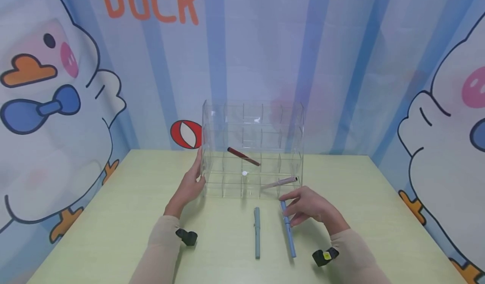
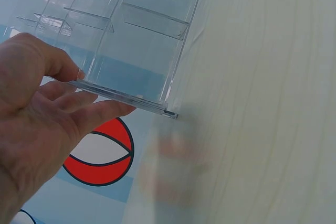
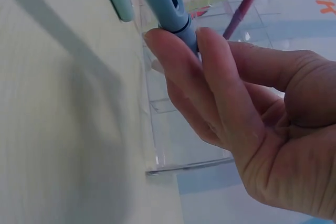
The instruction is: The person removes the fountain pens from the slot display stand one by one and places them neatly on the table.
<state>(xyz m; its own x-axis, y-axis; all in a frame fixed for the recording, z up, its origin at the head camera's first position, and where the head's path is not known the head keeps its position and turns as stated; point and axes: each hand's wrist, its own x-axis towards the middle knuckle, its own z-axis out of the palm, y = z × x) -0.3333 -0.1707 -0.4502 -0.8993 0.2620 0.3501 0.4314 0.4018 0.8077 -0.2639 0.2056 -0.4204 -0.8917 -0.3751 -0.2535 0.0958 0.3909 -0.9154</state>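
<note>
A clear acrylic rack (image 1: pixel 251 149) with rows of small compartments stands upright on the table. My left hand (image 1: pixel 189 187) grips its left side wall, the thumb (image 2: pixel 65 66) on one face and the fingers on the other. In front of the rack's right part, my right hand (image 1: pixel 308 204) pinches a blue pen (image 1: pixel 290 239). The pen slants, its far end close to the rack's lower front. Left of it a teal pen (image 1: pixel 257 233) lies on the table, pointing toward the rack. A dark red pen (image 1: pixel 243 156) and a pale pen (image 1: pixel 280 183) rest slanted in the rack.
The pale wood-grain table (image 1: pixel 125 225) reaches back to a striped curtain (image 1: pixel 341 65) printed with cartoon ducks and a red ball (image 1: pixel 177 134). A small white round spot (image 1: pixel 244 173) shows in a lower middle compartment. Black wrist cameras (image 1: pixel 187 237) sit at both cuffs.
</note>
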